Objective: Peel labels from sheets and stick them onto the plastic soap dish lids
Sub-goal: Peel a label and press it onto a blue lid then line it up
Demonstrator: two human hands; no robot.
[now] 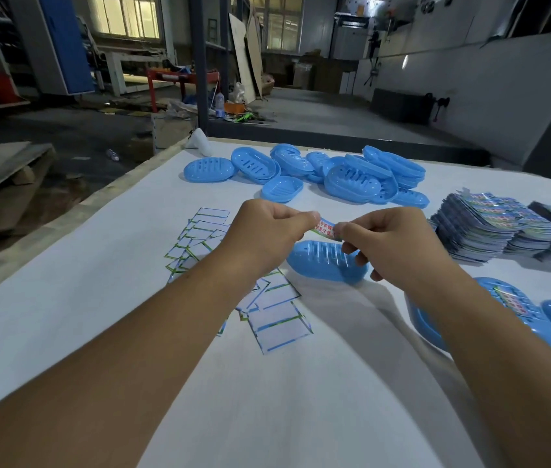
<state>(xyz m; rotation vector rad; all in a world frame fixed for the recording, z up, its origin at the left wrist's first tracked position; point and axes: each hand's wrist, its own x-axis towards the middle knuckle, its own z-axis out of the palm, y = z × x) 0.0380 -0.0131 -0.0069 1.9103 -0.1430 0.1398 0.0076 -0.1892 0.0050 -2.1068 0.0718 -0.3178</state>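
Labels are what this job is about, and one label (326,228) is stretched between the two hands above the middle of the table (65,315). The left hand (267,231) pinches one end with thumb and finger, and the right hand (392,244) pinches the other end, so each grip is pressed together on the label. Holding both ends likely keeps the sticky strip flat and straight before it goes down. Right under it lies a blue soap dish lid (324,261), close by, probably so the label can drop straight onto it. Peeled sheets (277,312) lie scattered toward the left side, likely tossed out of the way. More blue lids (304,170) are heaped near the far edge, and a stack of fresh label sheets (490,228) sits by the right edge, within reach. Lids with labels on (517,305) sit near the right edge, partly cut off and hidden by the right arm. The words on the label are too small to read, and the hands cover most of it.
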